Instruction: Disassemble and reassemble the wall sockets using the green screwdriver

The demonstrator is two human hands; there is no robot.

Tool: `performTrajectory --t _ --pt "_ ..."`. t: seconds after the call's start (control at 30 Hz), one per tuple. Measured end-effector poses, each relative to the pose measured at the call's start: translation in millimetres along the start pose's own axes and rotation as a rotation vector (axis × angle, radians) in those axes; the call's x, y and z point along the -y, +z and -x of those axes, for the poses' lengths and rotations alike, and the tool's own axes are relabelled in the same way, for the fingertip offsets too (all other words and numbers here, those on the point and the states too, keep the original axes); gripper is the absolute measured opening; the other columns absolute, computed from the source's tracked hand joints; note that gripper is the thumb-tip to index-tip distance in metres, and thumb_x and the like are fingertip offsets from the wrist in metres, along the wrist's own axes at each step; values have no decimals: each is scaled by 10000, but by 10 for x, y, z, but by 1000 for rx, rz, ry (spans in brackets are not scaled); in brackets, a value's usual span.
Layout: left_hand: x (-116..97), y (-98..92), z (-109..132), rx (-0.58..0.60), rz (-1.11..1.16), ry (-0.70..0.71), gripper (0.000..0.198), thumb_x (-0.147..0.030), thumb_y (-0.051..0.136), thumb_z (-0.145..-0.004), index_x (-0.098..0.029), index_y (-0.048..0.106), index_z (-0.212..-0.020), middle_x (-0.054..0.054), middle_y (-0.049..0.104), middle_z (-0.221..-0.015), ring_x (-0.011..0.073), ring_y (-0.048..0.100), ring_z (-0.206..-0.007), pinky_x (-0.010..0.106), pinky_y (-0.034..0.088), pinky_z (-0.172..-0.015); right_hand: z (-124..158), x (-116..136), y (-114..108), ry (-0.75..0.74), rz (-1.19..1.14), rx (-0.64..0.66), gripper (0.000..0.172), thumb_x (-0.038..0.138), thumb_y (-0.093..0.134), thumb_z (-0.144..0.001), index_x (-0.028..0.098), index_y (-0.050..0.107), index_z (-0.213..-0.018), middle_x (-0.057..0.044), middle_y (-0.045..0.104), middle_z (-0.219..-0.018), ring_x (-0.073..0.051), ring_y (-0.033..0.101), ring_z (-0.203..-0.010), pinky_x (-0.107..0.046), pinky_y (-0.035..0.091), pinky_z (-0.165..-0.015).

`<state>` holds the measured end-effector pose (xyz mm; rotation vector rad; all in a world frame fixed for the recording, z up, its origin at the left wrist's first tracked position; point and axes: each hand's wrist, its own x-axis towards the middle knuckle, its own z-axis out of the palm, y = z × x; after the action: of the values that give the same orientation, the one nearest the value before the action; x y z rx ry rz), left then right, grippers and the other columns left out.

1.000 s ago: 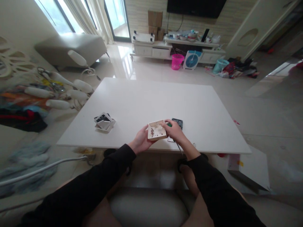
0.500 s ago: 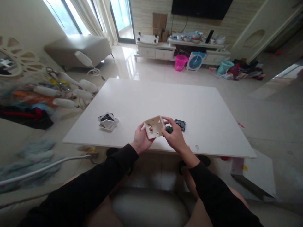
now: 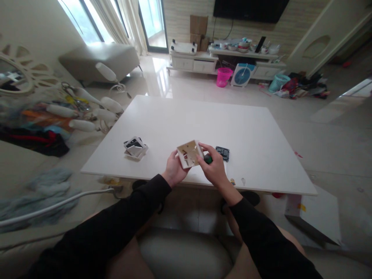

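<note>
With the small box [image 3: 190, 153] tilted up between both hands, hollow side towards the wearer, the step in hand looks like steadying it and working at its inside; this seems best done with the floor of the box well supported from below and the tilt kept gentle, since the little bits [image 3: 186, 156] inside may be loose and could slip out, though they are too small to make out. The left hand [image 3: 174, 170] is half curled, cupping the left side and lower edge of the box. The right hand [image 3: 214, 162] is bent in a narrow grip, thumb and forefinger at the right wall, with a green handle [image 3: 208, 159], perhaps a screwdriver's, tucked within its curl; easing that handle clear of the wall would likely avoid knocks. The box is above the near side of the white table [image 3: 197, 120], between a stack of frames [image 3: 136, 148] on the left and a dark panel [image 3: 223, 154] just beyond the right hand
</note>
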<state>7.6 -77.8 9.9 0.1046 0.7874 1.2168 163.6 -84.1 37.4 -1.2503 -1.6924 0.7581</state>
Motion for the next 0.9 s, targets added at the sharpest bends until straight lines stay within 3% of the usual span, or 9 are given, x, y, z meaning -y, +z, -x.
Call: performTrajectory --t 0.17,0.27,0.33,0.57,0.7,0.9 --pt "-10 -30 -14 -35 -15 -29 404 -361 412 -1018 -111 684 -1180 143 777 -1006 289 745 -972 419 603 -894 -43 -9 -1 218 -194 -26 426 403 658 -865 205 722 -1236 -62 750 -1004 -136 647 -654 -265 553 -607" --pt "-11 -73 -14 0 -39 -61 478 -420 399 -1029 -86 668 -1240 171 780 -1070 306 750 -1005 414 609 -860 -103 -85 13 475 -339 -23 429 416 676 -799 160 731 -1140 -10 687 -730 -125 593 -466 -224 408 -391" --pt "-5 -107 -19 32 -42 -85 509 -442 404 -1029 -71 649 -1277 191 776 -1102 309 751 -1025 399 611 -840 -133 -133 13 615 -392 -25 412 396 688 -758 147 726 -1083 11 644 -635 -127 567 -405 -214 315 -324" --pt "33 -117 -55 3 -75 -121 454 -363 431 -1012 -81 660 -1284 167 791 -1052 272 768 -924 364 622 -800 -147 -138 -30 733 -414 22 163 326 657 -741 167 661 -775 44 541 -490 -106 500 -346 -196 290 -303" --pt "32 -72 -41 17 -51 -100 479 -353 421 -994 -53 687 -1256 184 795 -1051 299 773 -931 408 620 -839 -144 -84 -24 749 -439 91 213 254 684 -760 148 712 -943 21 649 -597 -97 527 -370 -188 286 -305" --pt "-31 -66 2 45 15 -47 586 -505 413 -991 -66 686 -1265 211 776 -1134 369 742 -1074 539 595 -951 -138 -52 27 807 -503 170 323 238 696 -859 179 688 -1177 -20 762 -778 -113 649 -469 -174 301 -344"
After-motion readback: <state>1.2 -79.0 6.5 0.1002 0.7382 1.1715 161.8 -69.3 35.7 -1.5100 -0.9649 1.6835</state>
